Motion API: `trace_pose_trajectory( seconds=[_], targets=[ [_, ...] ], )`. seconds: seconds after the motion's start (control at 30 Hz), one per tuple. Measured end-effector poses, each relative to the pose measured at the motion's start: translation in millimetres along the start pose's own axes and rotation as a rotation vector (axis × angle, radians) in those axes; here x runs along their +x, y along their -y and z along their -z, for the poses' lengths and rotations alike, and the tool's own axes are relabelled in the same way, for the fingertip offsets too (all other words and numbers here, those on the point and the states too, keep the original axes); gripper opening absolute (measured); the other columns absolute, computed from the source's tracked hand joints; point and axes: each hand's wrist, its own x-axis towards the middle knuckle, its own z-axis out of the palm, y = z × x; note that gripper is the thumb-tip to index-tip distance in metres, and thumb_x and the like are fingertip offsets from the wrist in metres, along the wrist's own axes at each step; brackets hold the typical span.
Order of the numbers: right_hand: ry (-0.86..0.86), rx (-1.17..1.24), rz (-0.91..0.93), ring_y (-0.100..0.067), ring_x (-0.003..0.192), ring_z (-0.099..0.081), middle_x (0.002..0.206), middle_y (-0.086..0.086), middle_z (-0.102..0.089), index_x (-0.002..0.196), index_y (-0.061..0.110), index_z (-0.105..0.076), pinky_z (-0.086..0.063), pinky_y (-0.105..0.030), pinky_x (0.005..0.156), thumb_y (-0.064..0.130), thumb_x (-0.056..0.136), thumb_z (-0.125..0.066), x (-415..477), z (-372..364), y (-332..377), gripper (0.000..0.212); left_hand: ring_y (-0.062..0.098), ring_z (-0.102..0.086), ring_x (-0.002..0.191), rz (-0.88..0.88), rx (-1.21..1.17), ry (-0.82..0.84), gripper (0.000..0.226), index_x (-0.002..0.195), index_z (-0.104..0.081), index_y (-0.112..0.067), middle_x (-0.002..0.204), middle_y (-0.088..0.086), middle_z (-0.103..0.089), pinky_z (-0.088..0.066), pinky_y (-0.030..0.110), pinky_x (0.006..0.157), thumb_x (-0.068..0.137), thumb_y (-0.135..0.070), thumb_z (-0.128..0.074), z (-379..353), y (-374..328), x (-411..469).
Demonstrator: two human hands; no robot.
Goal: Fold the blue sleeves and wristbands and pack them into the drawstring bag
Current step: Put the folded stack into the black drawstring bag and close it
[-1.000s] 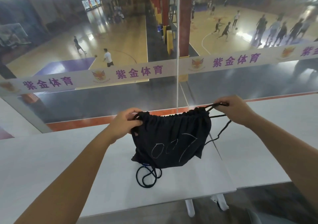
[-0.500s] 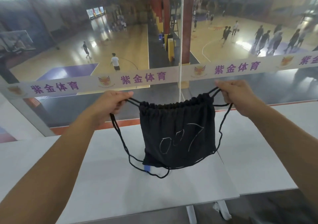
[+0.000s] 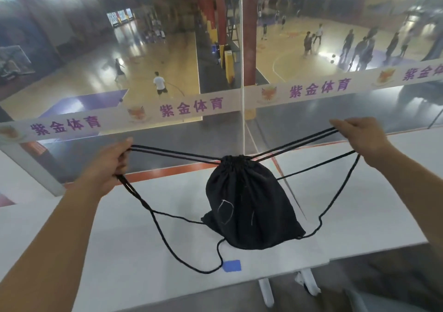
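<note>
At frame centre the drawstring bag (image 3: 247, 203) hangs cinched over the table (image 3: 119, 239), left hand (image 3: 107, 165) and right hand (image 3: 359, 136) clenched on its taut cords (image 3: 172, 154); packing looks finished, so next comes lowering and letting go.

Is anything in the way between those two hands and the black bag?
Nothing visible does. The left hand and right hand each grip the black cords, which run taut straight to the drawstring bag. Its mouth is cinched shut, though, so nothing could go in as it stands.
</note>
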Motion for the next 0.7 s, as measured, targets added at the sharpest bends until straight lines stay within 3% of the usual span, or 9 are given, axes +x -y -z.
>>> trace_pose_trajectory(
  seconds=[0.1, 0.2, 0.27, 0.33, 0.4, 0.47, 0.57, 0.63, 0.7],
  targets=[
    [-0.019, 0.096, -0.124, -0.021, 0.059, -0.033, 0.057, -0.007, -0.037, 0.067, 0.010, -0.050, -0.028, -0.038, 0.061, 0.056, 0.080, -0.067, -15, -13, -43, 0.050, 0.003, -0.031, 0.043, 0.028, -0.040, -0.008, 0.030, 0.074, -0.049, -0.021, 0.050, -0.009, -0.034, -0.029, 0.016, 0.043, 0.103, -0.027, -0.052, -11, 37, -2],
    [0.039, 0.070, -0.252, -0.026, 0.064, -0.052, 0.059, -0.008, -0.057, 0.064, 0.005, -0.055, -0.041, -0.039, 0.071, 0.074, 0.066, -0.063, -47, -28, -89, 0.069, 0.010, -0.059, 0.071, 0.047, -0.039, 0.054, 0.024, 0.087, -0.063, -0.020, 0.068, -0.006, -0.063, -0.046, 0.027, 0.075, 0.103, -0.035, -0.052, -22, 81, -8],
    [0.234, 0.026, -0.324, -0.024, 0.088, -0.065, 0.087, -0.008, -0.073, 0.086, 0.005, -0.067, -0.044, -0.041, 0.090, 0.089, 0.056, -0.061, -73, -43, -110, 0.089, 0.015, -0.065, 0.106, 0.060, 0.051, 0.176, 0.024, 0.104, -0.067, -0.024, 0.104, -0.006, -0.072, -0.047, 0.037, 0.098, 0.097, -0.045, -0.057, -33, 113, -13],
    [0.533, 0.025, -0.392, -0.022, 0.119, -0.055, 0.124, -0.001, -0.064, 0.121, 0.025, -0.062, -0.038, -0.040, 0.102, 0.083, 0.054, -0.071, -106, -62, -114, 0.089, 0.013, -0.056, 0.127, 0.083, 0.213, 0.377, 0.042, 0.123, -0.057, -0.037, 0.130, -0.014, -0.062, -0.042, 0.038, 0.109, 0.084, -0.045, -0.072, -51, 140, -28],
    [0.700, 0.009, -0.357, -0.014, 0.136, -0.035, 0.147, 0.010, -0.037, 0.145, 0.044, -0.035, -0.033, -0.038, 0.108, 0.058, 0.061, -0.086, -131, -87, -120, 0.099, 0.004, -0.055, 0.127, 0.107, 0.277, 0.556, 0.076, 0.139, -0.040, -0.044, 0.139, -0.021, -0.052, -0.049, 0.032, 0.102, 0.079, -0.026, -0.083, -76, 159, -45],
    [0.639, -0.118, -0.185, -0.013, 0.141, -0.030, 0.154, 0.014, -0.029, 0.150, 0.048, -0.022, -0.035, -0.044, 0.113, 0.057, 0.062, -0.087, -147, -114, -124, 0.109, 0.002, -0.060, 0.120, 0.100, 0.230, 0.584, 0.084, 0.143, -0.039, -0.040, 0.135, -0.018, -0.057, -0.057, 0.026, 0.086, 0.080, -0.005, -0.082, -99, 172, -58],
    [0.476, -0.260, 0.056, -0.018, 0.137, -0.044, 0.151, 0.011, -0.043, 0.148, 0.044, -0.028, -0.037, -0.051, 0.113, 0.066, 0.065, -0.076, -158, -148, -110, 0.099, 0.005, -0.064, 0.115, 0.082, 0.167, 0.414, 0.086, 0.144, -0.039, -0.038, 0.131, -0.014, -0.059, -0.060, 0.027, 0.083, 0.078, -0.004, -0.083, -110, 182, -54],
    [0.442, -0.207, 0.047, -0.016, 0.128, -0.053, 0.140, 0.011, -0.055, 0.146, 0.037, -0.038, -0.041, -0.045, 0.110, 0.062, 0.072, -0.073, -160, -163, -89, 0.085, 0.006, -0.063, 0.117, 0.074, 0.131, 0.393, 0.096, 0.146, -0.032, -0.045, 0.134, -0.015, -0.057, -0.058, 0.034, 0.093, 0.076, -0.009, -0.086, -106, 186, -44],
    [0.372, -0.207, 0.017, -0.016, 0.111, -0.065, 0.121, 0.008, -0.069, 0.136, 0.031, -0.055, -0.051, -0.043, 0.101, 0.045, 0.086, -0.070, -158, -172, -80, 0.053, 0.004, -0.062, 0.116, 0.037, 0.160, 0.458, 0.093, 0.142, -0.036, -0.050, 0.133, -0.018, -0.056, -0.056, 0.032, 0.094, 0.075, -0.012, -0.087, -102, 187, -34]
  ],
)
